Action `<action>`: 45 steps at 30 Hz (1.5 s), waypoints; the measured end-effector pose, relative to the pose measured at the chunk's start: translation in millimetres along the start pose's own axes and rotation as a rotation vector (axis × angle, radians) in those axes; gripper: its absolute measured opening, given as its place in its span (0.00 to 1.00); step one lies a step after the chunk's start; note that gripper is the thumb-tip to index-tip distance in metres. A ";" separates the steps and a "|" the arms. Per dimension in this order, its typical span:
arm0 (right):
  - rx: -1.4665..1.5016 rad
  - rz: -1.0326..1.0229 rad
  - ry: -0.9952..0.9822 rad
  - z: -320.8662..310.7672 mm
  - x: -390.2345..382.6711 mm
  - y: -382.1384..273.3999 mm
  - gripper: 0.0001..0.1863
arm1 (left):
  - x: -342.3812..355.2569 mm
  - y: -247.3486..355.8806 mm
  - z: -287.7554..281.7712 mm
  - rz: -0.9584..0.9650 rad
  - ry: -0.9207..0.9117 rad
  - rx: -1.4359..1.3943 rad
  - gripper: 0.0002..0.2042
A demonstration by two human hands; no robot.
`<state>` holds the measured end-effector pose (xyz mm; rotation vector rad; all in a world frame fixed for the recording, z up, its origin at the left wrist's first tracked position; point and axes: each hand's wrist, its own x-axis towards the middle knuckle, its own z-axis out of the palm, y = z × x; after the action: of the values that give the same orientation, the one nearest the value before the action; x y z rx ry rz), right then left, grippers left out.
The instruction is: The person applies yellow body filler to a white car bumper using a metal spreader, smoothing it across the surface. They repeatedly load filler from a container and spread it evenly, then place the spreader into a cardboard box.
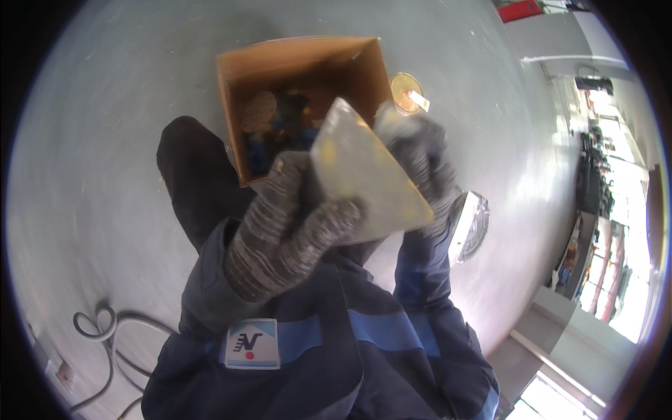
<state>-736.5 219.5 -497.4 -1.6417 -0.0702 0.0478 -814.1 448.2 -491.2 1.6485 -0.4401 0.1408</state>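
A flat grey plate (367, 178), roughly triangular and stained with yellow patches, is tilted up in front of me. My left hand (283, 227), in a dark grey striped knit glove, grips its left side, thumb across the face and fingers behind. My right hand (427, 164), gloved alike, is at the plate's right edge and smeared by motion. A pale blurred patch (395, 124) lies by its fingers; whether the hand holds it I cannot tell. Beyond the plate stands an open cardboard box (308, 59) with a round tan disc (260, 112) and dark and blue items inside.
A round can with a yellowish lid (406, 91) and white label stands right of the box. Near my right forearm lies a round dark object with a white strip (465, 227). A grey hose (112, 336) loops on the floor at lower left. Shelving (584, 259) lines the right.
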 end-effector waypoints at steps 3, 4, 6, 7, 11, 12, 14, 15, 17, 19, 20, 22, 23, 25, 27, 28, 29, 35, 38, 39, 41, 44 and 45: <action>0.564 0.063 0.121 -6.5 11.7 -15.4 0.28 | -4.0 -11.5 -1.1 -0.171 0.000 -0.247 0.22; 0.651 0.088 0.067 -6.2 16.7 -18.0 0.33 | -5.9 -14.9 1.7 -0.131 0.010 -0.197 0.21; 1.061 0.132 -0.175 -1.9 32.0 -18.9 0.30 | -5.9 -25.4 7.9 0.341 -0.062 0.526 0.21; 1.011 0.156 -0.224 2.2 39.9 -17.8 0.29 | -8.0 -27.8 12.7 0.380 -0.032 0.646 0.23; 1.183 0.290 -0.370 20.9 57.0 -7.6 0.25 | -13.7 -31.0 38.0 0.249 -0.236 0.476 0.22; 1.112 0.282 -0.308 23.6 56.9 -5.4 0.25 | -13.1 -31.4 39.8 0.307 -0.183 0.527 0.22; 0.995 0.243 -0.230 26.7 53.7 -0.2 0.26 | -11.6 -29.1 39.9 0.404 -0.109 0.622 0.23; 0.949 0.203 -0.217 27.3 51.2 2.8 0.27 | -10.3 -27.5 37.6 0.416 -0.090 0.602 0.22; 0.815 0.175 -0.197 28.1 42.6 8.8 0.28 | -7.5 -22.8 30.6 0.396 -0.108 0.564 0.20; 0.722 0.034 -0.189 35.4 36.5 18.1 0.28 | -3.3 -19.0 25.4 0.332 -0.122 0.519 0.21; 0.563 -0.100 -0.166 38.9 34.0 22.3 0.28 | -0.9 -18.0 21.5 0.315 -0.148 0.461 0.22; 0.179 -0.249 -0.099 45.1 24.1 27.7 0.30 | 4.6 -18.7 11.5 0.271 -0.150 0.374 0.23; 0.105 -0.257 -0.102 47.6 18.8 29.1 0.31 | 8.0 -20.7 3.5 0.276 -0.130 0.305 0.24; 0.426 -0.008 -0.253 49.3 8.3 28.2 0.30 | 15.2 -25.5 -13.9 0.341 -0.091 0.391 0.25; 0.591 0.159 -0.310 48.6 0.4 26.0 0.33 | 20.9 -29.5 -25.8 0.294 -0.079 0.348 0.25; 0.670 0.247 -0.327 49.7 -1.5 26.3 0.34 | 22.5 -29.9 -29.4 0.259 -0.080 0.315 0.25; 0.609 0.374 -0.326 43.7 -3.9 22.7 0.37 | 23.9 -30.2 -31.1 0.250 -0.085 0.302 0.25; 0.593 0.064 -0.245 39.3 -6.7 21.8 0.32 | 17.0 -26.8 1.0 0.403 -0.208 0.355 0.25; 0.540 -0.120 -0.301 35.2 -7.9 25.6 0.32 | 4.8 -30.1 11.5 0.380 -0.160 0.444 0.25; 0.621 -0.058 -0.306 33.9 -8.3 27.8 0.33 | -0.7 -30.1 10.9 0.352 -0.173 0.467 0.25; 0.439 -0.249 -0.378 29.6 -6.3 33.7 0.33 | -8.4 -29.7 8.9 0.262 -0.218 0.472 0.24; 0.271 -0.398 -0.520 23.8 -4.3 43.9 0.34 | -10.5 -26.0 3.4 0.149 -0.172 0.060 0.24; 0.212 -0.290 -0.527 21.7 -7.3 46.1 0.34 | -8.9 -24.0 1.6 0.142 -0.099 0.003 0.25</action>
<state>-744.6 237.3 -545.0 -1.3578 -0.6811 0.2564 -813.8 450.0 -516.7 1.6319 -0.6334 0.1657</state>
